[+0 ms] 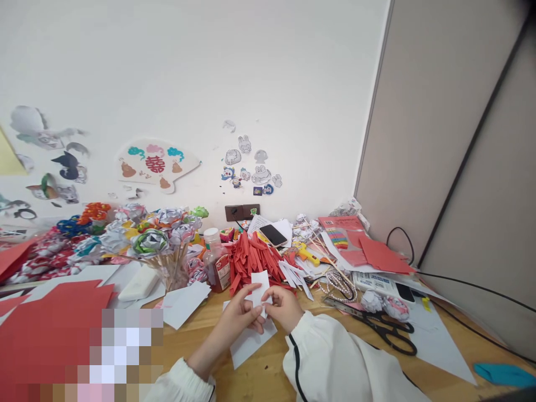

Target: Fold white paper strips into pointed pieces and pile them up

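Near the table's middle, my left hand (245, 312) and my right hand (282, 306) meet around a small white paper strip (259, 279). The left fingers and thumb are closed on its left side. My right thumb and forefinger pinch its right edge, the other fingers curled in. The strip stands up above the fingertips, its lower part partly hidden by them. Beneath the hands a white paper sheet (251, 346) lies on the wooden table (268, 379). Just beyond the hands is a heap of folded red paper strips (255, 257), with white folded strips (295, 276) beside it.
Paper flowers (153, 241) on sticks stand at the left, next to a glue-like bottle (216, 262). Red paper sheets (54, 329) cover the left front. Black-handled scissors (377, 324), a yellow glue gun (307, 254), a phone (273, 235) and cables lie at the right and back.
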`<state>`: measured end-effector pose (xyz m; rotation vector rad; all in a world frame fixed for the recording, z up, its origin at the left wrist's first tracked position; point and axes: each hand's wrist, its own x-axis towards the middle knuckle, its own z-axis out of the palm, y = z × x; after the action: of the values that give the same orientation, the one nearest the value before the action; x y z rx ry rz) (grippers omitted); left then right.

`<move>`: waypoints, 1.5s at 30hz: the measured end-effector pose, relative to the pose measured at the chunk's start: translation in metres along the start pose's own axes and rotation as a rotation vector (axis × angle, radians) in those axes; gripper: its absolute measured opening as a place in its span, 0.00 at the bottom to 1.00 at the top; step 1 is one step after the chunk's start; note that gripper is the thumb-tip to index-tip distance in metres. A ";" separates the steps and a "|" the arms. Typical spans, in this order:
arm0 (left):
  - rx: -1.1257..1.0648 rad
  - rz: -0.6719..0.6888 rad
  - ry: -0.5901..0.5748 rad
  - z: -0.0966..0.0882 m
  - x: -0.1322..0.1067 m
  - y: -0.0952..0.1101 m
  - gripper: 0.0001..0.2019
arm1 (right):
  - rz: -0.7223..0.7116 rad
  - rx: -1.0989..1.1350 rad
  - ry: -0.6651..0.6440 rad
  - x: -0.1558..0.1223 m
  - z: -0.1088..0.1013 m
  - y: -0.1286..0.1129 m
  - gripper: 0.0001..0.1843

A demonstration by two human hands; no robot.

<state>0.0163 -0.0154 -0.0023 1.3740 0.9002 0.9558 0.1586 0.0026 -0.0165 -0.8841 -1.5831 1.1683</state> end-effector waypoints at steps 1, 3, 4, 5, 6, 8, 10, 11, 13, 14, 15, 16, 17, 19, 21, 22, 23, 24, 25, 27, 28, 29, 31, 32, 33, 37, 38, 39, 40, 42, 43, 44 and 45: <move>-0.016 0.005 -0.009 0.000 0.000 -0.001 0.26 | -0.002 0.000 0.008 0.000 0.000 0.000 0.05; -0.016 0.027 -0.014 -0.001 -0.001 -0.003 0.26 | 0.001 0.025 -0.002 0.000 0.000 0.001 0.06; -0.004 0.036 -0.013 -0.001 -0.001 -0.004 0.26 | 0.007 0.046 -0.016 0.000 0.001 0.003 0.06; 0.012 0.042 -0.008 -0.002 -0.001 -0.005 0.26 | 0.015 0.066 -0.032 0.001 0.001 0.004 0.07; 0.028 0.045 -0.002 -0.003 -0.001 -0.006 0.26 | 0.022 0.084 -0.047 0.001 0.001 0.005 0.08; 0.053 0.042 0.012 -0.004 0.000 -0.007 0.27 | 0.036 0.106 -0.067 0.002 0.002 0.006 0.09; 0.056 0.033 0.018 -0.003 0.000 -0.006 0.27 | 0.044 0.110 -0.061 0.002 0.002 0.005 0.10; 0.049 0.031 0.014 -0.003 0.000 -0.005 0.27 | 0.044 0.111 -0.049 0.001 0.002 0.003 0.09; 0.028 0.039 0.003 0.000 0.000 -0.003 0.27 | 0.041 0.114 -0.013 0.001 0.002 0.000 0.08; 0.026 0.048 0.000 0.002 0.000 -0.002 0.28 | 0.038 0.113 0.008 0.000 0.002 -0.002 0.08; 0.037 0.063 0.012 0.004 -0.001 -0.001 0.29 | 0.032 0.109 0.030 0.000 0.002 -0.003 0.08; 0.062 0.075 0.033 0.007 -0.002 0.000 0.30 | 0.026 0.100 0.050 0.000 0.002 -0.003 0.08; 0.093 0.089 0.059 0.009 -0.002 0.000 0.32 | 0.019 0.085 0.068 -0.001 0.002 -0.003 0.08; 0.122 0.102 0.104 0.015 -0.004 0.002 0.33 | 0.000 0.044 0.103 -0.001 0.003 -0.001 0.08; 0.121 0.113 0.133 0.019 -0.005 0.003 0.33 | -0.009 0.015 0.124 -0.001 0.003 0.001 0.08; 0.114 0.118 0.144 0.020 -0.006 0.004 0.34 | -0.011 0.012 0.127 -0.001 0.004 0.002 0.08; 0.106 0.125 0.156 0.021 -0.006 0.005 0.35 | -0.013 0.018 0.130 -0.001 0.004 0.002 0.08; 0.097 0.132 0.172 0.022 -0.005 0.006 0.36 | -0.017 0.034 0.132 -0.001 0.005 0.002 0.09; 0.084 0.137 0.189 0.022 -0.005 0.006 0.37 | -0.020 0.057 0.128 -0.002 0.005 0.002 0.10; 0.055 0.131 0.213 0.021 -0.003 0.004 0.36 | -0.026 0.107 0.106 -0.002 0.006 0.001 0.14; 0.045 0.122 0.215 0.020 -0.002 0.002 0.35 | -0.029 0.127 0.089 -0.002 0.006 0.000 0.16; 0.041 0.110 0.210 0.019 -0.001 0.000 0.33 | -0.030 0.145 0.069 -0.002 0.006 0.000 0.19; 0.055 0.099 0.197 0.017 0.000 -0.003 0.28 | -0.024 0.184 0.030 -0.002 0.004 0.000 0.25; 0.062 0.098 0.192 0.016 0.000 -0.004 0.26 | -0.022 0.201 0.027 -0.001 0.003 0.000 0.29; 0.064 0.098 0.189 0.015 0.000 -0.005 0.25 | -0.022 0.214 0.041 0.000 0.000 0.001 0.31; 0.067 0.064 0.147 0.014 -0.001 -0.004 0.20 | -0.050 0.158 0.159 0.007 -0.010 0.006 0.32; 0.087 0.061 0.137 0.013 -0.001 -0.004 0.18 | -0.051 0.127 0.147 0.008 -0.012 0.007 0.31; 0.112 0.064 0.133 0.012 -0.001 -0.004 0.16 | -0.055 0.093 0.128 0.008 -0.013 0.007 0.28; 0.137 0.069 0.142 0.011 0.000 -0.004 0.15 | -0.064 0.051 0.101 0.008 -0.013 0.007 0.25; 0.170 0.078 0.196 0.008 0.001 -0.006 0.15 | -0.106 -0.052 0.045 0.006 -0.012 0.006 0.20; 0.176 0.079 0.229 0.006 0.003 -0.007 0.16 | -0.135 -0.109 0.016 0.004 -0.010 0.004 0.19; 0.178 0.078 0.261 0.005 0.004 -0.008 0.16 | -0.166 -0.169 -0.009 0.002 -0.009 0.003 0.18; 0.177 0.077 0.286 0.003 0.005 -0.009 0.17 | -0.197 -0.233 -0.024 0.000 -0.008 0.001 0.17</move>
<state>0.0215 -0.0116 -0.0116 1.4519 1.1762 1.1746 0.1659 0.0052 -0.0168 -0.8422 -1.8076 0.8714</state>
